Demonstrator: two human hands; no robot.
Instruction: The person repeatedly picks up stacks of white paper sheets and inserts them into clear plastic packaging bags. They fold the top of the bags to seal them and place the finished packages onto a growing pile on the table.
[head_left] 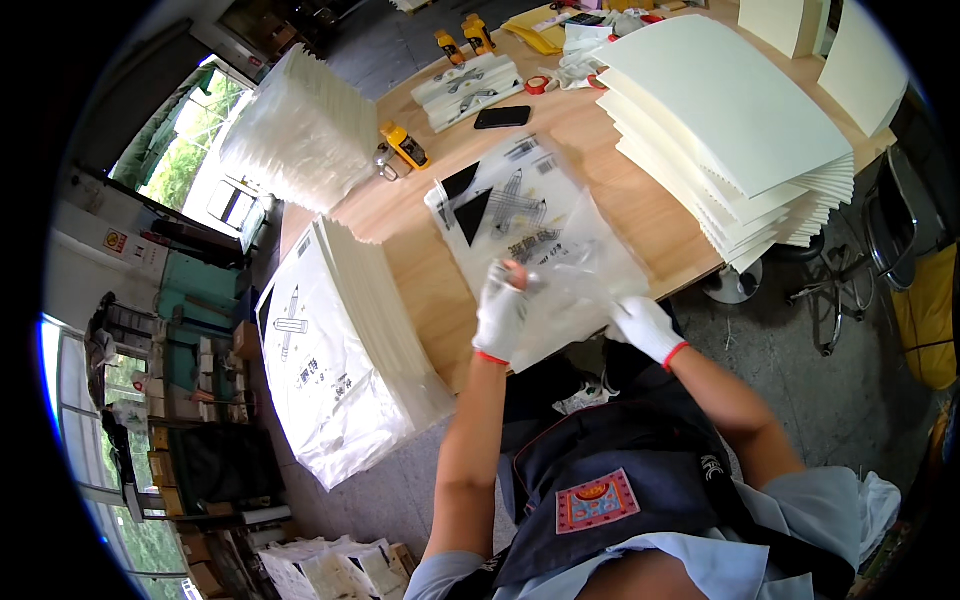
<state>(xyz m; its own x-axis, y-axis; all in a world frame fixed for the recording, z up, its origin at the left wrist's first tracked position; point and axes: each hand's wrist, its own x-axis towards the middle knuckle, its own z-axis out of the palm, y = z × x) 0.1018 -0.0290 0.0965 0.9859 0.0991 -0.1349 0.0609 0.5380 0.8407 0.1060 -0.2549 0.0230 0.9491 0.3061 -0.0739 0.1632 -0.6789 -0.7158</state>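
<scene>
A printed translucent plastic bag (592,222) with a pencil design and a black corner lies on the table in front of me, its mouth toward my body. My left hand (502,318), in a white glove with a red cuff, is closed over the near part of the bag. Bare fingertips show there, slightly blurred, with clear film by them. At the bag's near right edge, my right hand (645,328), gloved the same way, pinches the film; its fingertips are partly hidden. The film between both hands looks wrinkled and lifted.
Left of the bag lies a stack of printed, bagged sheets (335,350), overhanging the table edge. A tall pile of clear-wrapped packs (300,130) stands farther back. Cream boards (730,100) are stacked at right. A phone (502,117), an orange bottle (405,145) and red-handled scissors (540,85) lie beyond.
</scene>
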